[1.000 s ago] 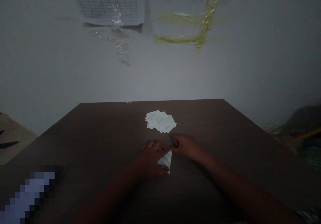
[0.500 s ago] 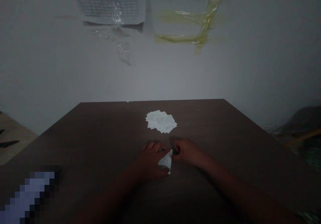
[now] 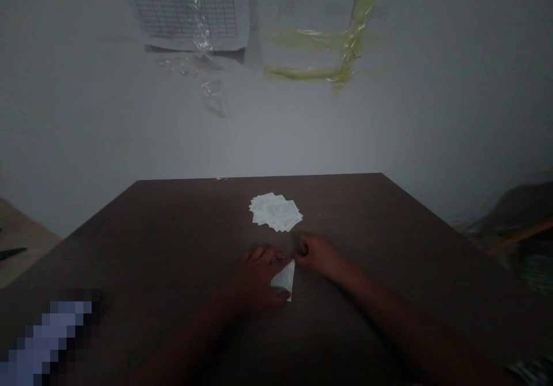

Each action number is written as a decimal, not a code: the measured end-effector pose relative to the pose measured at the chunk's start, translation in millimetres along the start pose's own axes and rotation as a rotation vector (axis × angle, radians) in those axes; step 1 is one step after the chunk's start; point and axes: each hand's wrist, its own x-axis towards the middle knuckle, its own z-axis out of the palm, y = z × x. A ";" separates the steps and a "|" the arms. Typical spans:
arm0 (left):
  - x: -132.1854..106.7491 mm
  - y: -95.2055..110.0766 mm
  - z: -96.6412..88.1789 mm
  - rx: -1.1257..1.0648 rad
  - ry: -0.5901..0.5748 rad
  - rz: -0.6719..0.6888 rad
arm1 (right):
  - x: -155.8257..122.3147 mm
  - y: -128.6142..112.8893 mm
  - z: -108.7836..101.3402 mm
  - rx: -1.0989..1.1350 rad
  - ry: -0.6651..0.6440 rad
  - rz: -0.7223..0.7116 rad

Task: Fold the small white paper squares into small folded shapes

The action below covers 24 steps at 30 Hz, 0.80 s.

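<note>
A small piece of printed paper point(image 3: 283, 278) lies on the dark table before me, partly covered by my left hand point(image 3: 260, 279). That hand rests palm down, fingers spread, with its thumb at the paper's lower corner and a fingertip along the upper edge. On the other side, my right hand point(image 3: 317, 256) is curled, its thumb and forefinger pinched at the paper's upper right corner. Exactly how much they grip is hard to make out in the dim light. Beyond both hands is a loose pile of printed paper pieces point(image 3: 276, 212).
The brown table point(image 3: 181, 219) meets a pale wall point(image 3: 276, 138) at its far edge. A gridded sheet point(image 3: 185, 6) and yellow tape point(image 3: 302, 75) are stuck on the wall. A pixelated bluish object point(image 3: 47, 340) is at lower left. Dark items lie beyond the right edge.
My right hand has shifted slightly up along the paper's right edge to its upper corner. My left hand stays on the paper. The whole view has tilted a little.
</note>
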 end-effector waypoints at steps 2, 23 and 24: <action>0.2 -2.2 2.5 -0.006 0.024 0.008 | -5.2 0.1 -1.1 0.007 -0.018 -0.020; -1.4 -1.0 3.3 -0.001 0.031 0.007 | -4.6 -1.9 6.1 0.034 -0.013 -0.020; -1.3 0.0 2.0 0.004 0.029 -0.001 | -5.7 -2.7 5.1 0.034 -0.018 -0.024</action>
